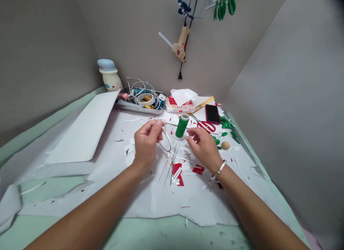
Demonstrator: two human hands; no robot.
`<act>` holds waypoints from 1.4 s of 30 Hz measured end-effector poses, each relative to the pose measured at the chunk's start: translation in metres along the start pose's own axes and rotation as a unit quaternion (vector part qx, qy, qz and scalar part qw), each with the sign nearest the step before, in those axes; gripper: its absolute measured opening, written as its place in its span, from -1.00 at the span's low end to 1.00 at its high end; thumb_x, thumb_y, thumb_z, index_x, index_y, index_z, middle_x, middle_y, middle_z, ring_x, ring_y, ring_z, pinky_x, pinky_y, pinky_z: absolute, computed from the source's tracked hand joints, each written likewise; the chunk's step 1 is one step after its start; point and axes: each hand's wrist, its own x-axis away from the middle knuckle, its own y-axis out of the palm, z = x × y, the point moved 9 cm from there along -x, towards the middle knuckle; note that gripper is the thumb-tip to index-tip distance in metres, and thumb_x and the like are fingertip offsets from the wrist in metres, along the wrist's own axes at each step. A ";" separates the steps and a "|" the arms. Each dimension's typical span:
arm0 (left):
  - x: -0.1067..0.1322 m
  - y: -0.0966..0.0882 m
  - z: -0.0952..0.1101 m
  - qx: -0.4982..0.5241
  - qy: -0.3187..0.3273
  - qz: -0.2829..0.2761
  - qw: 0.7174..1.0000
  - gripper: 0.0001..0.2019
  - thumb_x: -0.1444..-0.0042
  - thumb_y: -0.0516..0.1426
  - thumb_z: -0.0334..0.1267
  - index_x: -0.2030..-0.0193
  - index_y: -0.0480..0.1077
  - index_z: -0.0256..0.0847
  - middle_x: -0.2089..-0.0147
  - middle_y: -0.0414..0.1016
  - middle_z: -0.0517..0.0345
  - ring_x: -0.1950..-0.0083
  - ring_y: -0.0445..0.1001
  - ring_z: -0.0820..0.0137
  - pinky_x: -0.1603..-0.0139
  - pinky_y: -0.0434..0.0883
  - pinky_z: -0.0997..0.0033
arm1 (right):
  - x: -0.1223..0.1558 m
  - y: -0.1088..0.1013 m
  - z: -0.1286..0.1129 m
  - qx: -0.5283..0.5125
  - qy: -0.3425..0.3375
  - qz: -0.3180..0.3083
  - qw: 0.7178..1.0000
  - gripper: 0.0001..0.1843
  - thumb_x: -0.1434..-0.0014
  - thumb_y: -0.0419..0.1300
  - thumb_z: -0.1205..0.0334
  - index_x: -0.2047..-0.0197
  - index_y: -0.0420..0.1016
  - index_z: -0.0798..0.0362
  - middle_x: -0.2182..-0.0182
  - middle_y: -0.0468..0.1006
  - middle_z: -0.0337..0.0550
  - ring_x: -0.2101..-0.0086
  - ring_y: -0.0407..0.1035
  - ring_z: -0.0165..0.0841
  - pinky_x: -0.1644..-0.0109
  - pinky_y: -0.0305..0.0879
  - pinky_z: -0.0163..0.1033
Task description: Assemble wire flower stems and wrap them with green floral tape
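My left hand is closed, with thumb and fingertips pinching a thin, pale ring that hangs on edge. Whether it is a narrow tape roll or a hoop, I cannot tell. Just to its right stands a spool of green thread, slightly tilted in view. My right hand is beside the spool, fingers bent loosely and thumb apart from them; nothing shows between them. Thin wire-like sticks lie between the hands, over red paper scraps.
White paper covers the green table. A metal tray of supplies, a tissue pack, a phone and red-handled scissors lie at the back. Green leaf pieces lie right; a glue gun hangs on the wall.
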 end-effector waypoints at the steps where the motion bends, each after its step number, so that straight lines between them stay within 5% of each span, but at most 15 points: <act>1: 0.000 -0.001 0.001 -0.006 0.002 0.003 1.000 -0.79 -0.08 0.15 -0.07 0.34 0.47 -0.17 0.55 0.26 0.24 0.52 0.20 0.49 0.48 0.21 0.46 | -0.004 0.000 0.003 0.019 0.006 -0.004 1.000 -0.73 -0.11 0.17 0.21 0.10 0.43 0.06 0.29 0.49 -0.10 0.40 0.35 -0.34 0.28 0.29 -0.19; 7: 0.002 -0.001 0.003 -0.029 0.000 0.010 1.000 -0.82 0.00 0.22 -0.11 0.35 0.46 -0.17 0.49 0.37 0.22 0.50 0.25 0.48 0.48 0.23 0.46 | -0.038 0.017 0.019 -0.004 0.058 -0.032 0.998 -0.36 0.08 0.32 0.02 -0.06 0.33 0.06 0.16 0.50 -0.04 0.24 0.39 -0.24 0.23 0.32 -0.14; 11: 0.002 -0.001 0.001 -0.020 -0.003 0.004 1.000 -0.82 0.00 0.22 -0.12 0.34 0.46 -0.17 0.45 0.40 0.21 0.49 0.27 0.49 0.50 0.24 0.47 | -0.048 0.032 0.015 -0.039 0.063 -0.053 0.996 -0.68 0.00 0.26 0.10 0.17 0.45 0.04 0.30 0.54 -0.17 0.32 0.40 -0.30 0.21 0.33 -0.16; 16: 0.001 0.005 0.000 -0.042 0.008 -0.038 0.998 -0.82 0.01 0.22 -0.13 0.36 0.47 -0.20 0.19 0.43 0.11 0.40 0.35 0.49 0.44 0.30 0.47 | -0.050 -0.006 -0.011 -0.071 -0.004 0.011 0.997 -0.74 -0.03 0.24 0.19 0.17 0.44 0.05 0.25 0.54 -0.13 0.28 0.42 -0.29 0.15 0.35 -0.12; 23: 0.010 0.025 0.005 -0.063 0.014 -0.136 0.989 -0.86 -0.02 0.20 -0.19 0.39 0.51 -0.21 -0.19 0.31 -0.04 -0.04 0.40 0.21 0.30 0.38 0.41 | -0.038 -0.058 -0.070 -0.135 -0.101 0.024 0.985 -0.61 -0.04 0.21 0.36 0.02 0.41 0.00 0.08 0.50 -0.13 0.05 0.38 -0.23 -0.07 0.29 -0.03; 25: 0.014 0.032 0.004 -0.051 -0.004 -0.166 0.985 -0.86 -0.02 0.20 -0.19 0.40 0.51 -0.22 -0.17 0.34 -0.05 0.05 0.45 0.25 0.33 0.38 0.40 | -0.034 -0.064 -0.078 -0.145 -0.105 0.028 0.984 -0.61 -0.05 0.21 0.36 0.01 0.41 -0.01 0.06 0.50 -0.13 0.04 0.38 -0.23 -0.06 0.30 -0.04; 28: 0.022 0.044 -0.001 -0.022 -0.052 -0.225 0.973 -0.84 -0.04 0.19 -0.19 0.43 0.48 -0.24 0.17 0.52 -0.01 0.36 0.44 0.43 0.40 0.34 0.42 | -0.034 -0.067 -0.076 -0.149 -0.097 0.041 0.983 -0.61 -0.05 0.19 0.36 0.01 0.40 -0.01 0.06 0.49 -0.12 0.05 0.38 -0.22 -0.04 0.30 -0.05; 31: 0.032 0.054 -0.003 0.006 -0.081 -0.280 0.957 -0.85 -0.03 0.20 -0.20 0.41 0.46 -0.26 0.37 0.51 0.08 0.49 0.35 0.51 0.42 0.31 0.44 | -0.040 -0.056 -0.056 -0.143 -0.061 0.035 0.987 -0.64 -0.02 0.19 0.34 0.06 0.39 0.02 0.11 0.50 -0.12 0.12 0.39 -0.25 0.02 0.32 -0.09; 38: 0.056 0.075 -0.015 0.020 -0.120 -0.413 0.902 -0.80 0.00 0.24 -0.18 0.40 0.44 -0.32 0.35 0.51 0.03 0.41 0.38 0.47 0.40 0.28 0.46 | -0.044 0.021 0.019 -0.070 0.072 -0.051 0.994 -0.78 0.03 0.16 0.23 0.24 0.37 0.05 0.33 0.51 -0.21 0.34 0.37 -0.31 0.23 0.30 -0.20; 42: 0.063 0.078 -0.019 0.013 -0.134 -0.441 0.887 -0.79 0.00 0.23 -0.17 0.36 0.46 -0.33 0.35 0.50 0.03 0.43 0.36 0.50 0.43 0.26 0.47 | -0.047 0.039 0.041 -0.063 0.104 -0.050 0.991 -0.75 0.00 0.14 0.20 0.21 0.38 0.06 0.31 0.52 -0.18 0.34 0.37 -0.30 0.22 0.30 -0.18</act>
